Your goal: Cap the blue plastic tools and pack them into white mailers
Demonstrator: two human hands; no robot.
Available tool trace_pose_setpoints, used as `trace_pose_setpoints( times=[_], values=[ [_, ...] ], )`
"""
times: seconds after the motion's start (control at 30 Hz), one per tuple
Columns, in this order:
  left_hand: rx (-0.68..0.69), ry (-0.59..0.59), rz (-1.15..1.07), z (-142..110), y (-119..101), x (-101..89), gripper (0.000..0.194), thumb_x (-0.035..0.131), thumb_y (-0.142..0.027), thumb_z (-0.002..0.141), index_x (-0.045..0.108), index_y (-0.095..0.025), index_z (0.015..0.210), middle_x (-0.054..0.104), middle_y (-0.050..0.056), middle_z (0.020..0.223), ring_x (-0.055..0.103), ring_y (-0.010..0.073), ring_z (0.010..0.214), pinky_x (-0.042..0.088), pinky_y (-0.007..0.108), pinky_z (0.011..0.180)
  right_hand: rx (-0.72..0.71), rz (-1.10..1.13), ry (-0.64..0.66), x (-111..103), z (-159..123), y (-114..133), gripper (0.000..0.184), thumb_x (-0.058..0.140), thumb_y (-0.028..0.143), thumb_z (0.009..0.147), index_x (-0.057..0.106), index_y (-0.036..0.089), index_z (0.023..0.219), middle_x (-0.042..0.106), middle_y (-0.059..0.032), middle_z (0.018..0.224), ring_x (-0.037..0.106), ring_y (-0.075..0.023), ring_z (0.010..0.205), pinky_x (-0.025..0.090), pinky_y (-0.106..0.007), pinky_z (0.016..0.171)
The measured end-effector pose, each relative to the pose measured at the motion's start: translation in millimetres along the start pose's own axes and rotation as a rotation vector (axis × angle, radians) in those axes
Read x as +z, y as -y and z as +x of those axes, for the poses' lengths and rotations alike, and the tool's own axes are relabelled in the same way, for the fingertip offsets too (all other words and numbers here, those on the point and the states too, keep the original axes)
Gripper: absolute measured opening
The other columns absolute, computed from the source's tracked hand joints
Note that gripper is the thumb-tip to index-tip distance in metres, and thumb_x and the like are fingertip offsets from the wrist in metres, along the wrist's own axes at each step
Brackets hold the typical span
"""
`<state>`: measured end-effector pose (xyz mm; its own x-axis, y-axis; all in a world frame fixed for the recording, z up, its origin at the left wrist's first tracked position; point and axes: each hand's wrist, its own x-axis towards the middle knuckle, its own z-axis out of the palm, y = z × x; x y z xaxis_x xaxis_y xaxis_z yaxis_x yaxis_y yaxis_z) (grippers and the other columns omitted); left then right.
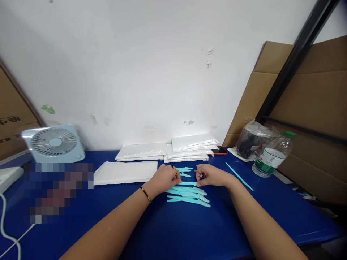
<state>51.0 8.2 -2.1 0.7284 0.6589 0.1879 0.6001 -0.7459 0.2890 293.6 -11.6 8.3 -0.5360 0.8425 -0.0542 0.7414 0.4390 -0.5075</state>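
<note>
Single cam, worn on person's head. Looks fwd & down over near side of counter [173, 231], facing wall [151, 72] behind it. Wide FOV: fan [55, 142] toward L edge, bottle [271, 159] toward R. L fingers [175, 176] & R fingers [200, 171] below ctr, nearer lens than wall.

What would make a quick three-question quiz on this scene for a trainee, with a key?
1. Which thing spans the gap between the left hand and the right hand: (A) a packet, (B) a teal stick, (C) a phone?
2. True or false: the fan stands farther left in the picture than the bottle.
3. What colour is the bottle's cap?

Key: 1 B; 2 true; 3 green.
</note>
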Motion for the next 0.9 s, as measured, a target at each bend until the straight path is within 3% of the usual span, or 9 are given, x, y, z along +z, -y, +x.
trace_pose_setpoints(
  times=[0.17,0.3,0.43,0.53,0.63,0.73,0.9],
  values=[
    [0.011,-0.011,0.074,1,7,-2.4,0.014,0.057,-0.031,0.081,0.066,-0.023,0.073,0.067,-0.003,0.074,0.057,0.0158,0.075,0.029,0.029,0.069,0.005,0.005,-0.075,-1,1,0,0.018,0.068,0.034,0.07,0.064,0.017,0.074,0.053,-0.0008,0.08,0.051,-0.0123,0.069,0.037,-0.022,0.059],
    [-0.071,-0.068,0.193,1,17,-8.2,0.015,0.055,-0.029,0.082,0.066,-0.021,0.074,0.066,0.001,0.077,0.057,0.0187,0.08,0.03,0.03,0.072,0.069,-0.031,-0.18,-5,0,-12,0.014,0.067,0.031,0.07,0.064,0.017,0.069,0.056,-0.0015,0.078,0.051,-0.0132,0.069,0.036,-0.023,0.06],
    [-0.132,-0.082,0.129,0,21,-11.8,0.014,0.058,-0.033,0.079,0.066,-0.022,0.078,0.065,0.0,0.081,0.057,0.0176,0.08,0.032,0.029,0.073,0.141,-0.044,-0.28,-10,-1,-15,0.013,0.066,0.03,0.069,0.066,0.017,0.071,0.057,-0.0022,0.077,0.051,-0.0133,0.067,0.036,-0.024,0.06],
    [-0.064,-0.051,0.016,-2,14,-14.6,0.02,0.061,-0.041,0.076,0.065,-0.024,0.085,0.064,-0.001,0.085,0.057,0.0156,0.08,0.035,0.025,0.071,0.073,-0.002,-0.236,-10,-5,-7,0.016,0.063,0.033,0.072,0.067,0.018,0.074,0.058,-0.0023,0.077,0.051,-0.0132,0.067,0.037,-0.023,0.06],
    [0.027,0.115,-0.105,-4,1,-16.6,0.021,0.063,-0.044,0.074,0.066,-0.025,0.082,0.065,-0.004,0.081,0.058,0.0126,0.075,0.035,0.022,0.066,0.013,0.053,-0.155,-8,-7,3,0.019,0.063,0.036,0.073,0.067,0.017,0.076,0.058,-0.0026,0.077,0.052,-0.0129,0.067,0.039,-0.022,0.059],
    [-0.025,0.235,-0.152,-4,-7,-14.8,0.017,0.063,-0.04,0.073,0.065,-0.023,0.077,0.066,-0.004,0.073,0.058,0.0113,0.068,0.035,0.02,0.06,0.001,0.059,-0.126,-6,-8,7,0.021,0.061,0.036,0.075,0.068,0.016,0.076,0.061,-0.0032,0.076,0.053,-0.0128,0.066,0.039,-0.022,0.058],
    [-0.083,0.2,-0.155,-3,-4,-7.4,0.017,0.056,-0.036,0.079,0.066,-0.022,0.077,0.066,-0.001,0.075,0.057,0.0127,0.066,0.035,0.02,0.053,-0.01,0.059,-0.033,-7,-7,7,0.026,0.058,0.038,0.076,0.07,0.016,0.079,0.063,-0.0023,0.071,0.052,-0.0123,0.063,0.037,-0.021,0.055]
  ],
)
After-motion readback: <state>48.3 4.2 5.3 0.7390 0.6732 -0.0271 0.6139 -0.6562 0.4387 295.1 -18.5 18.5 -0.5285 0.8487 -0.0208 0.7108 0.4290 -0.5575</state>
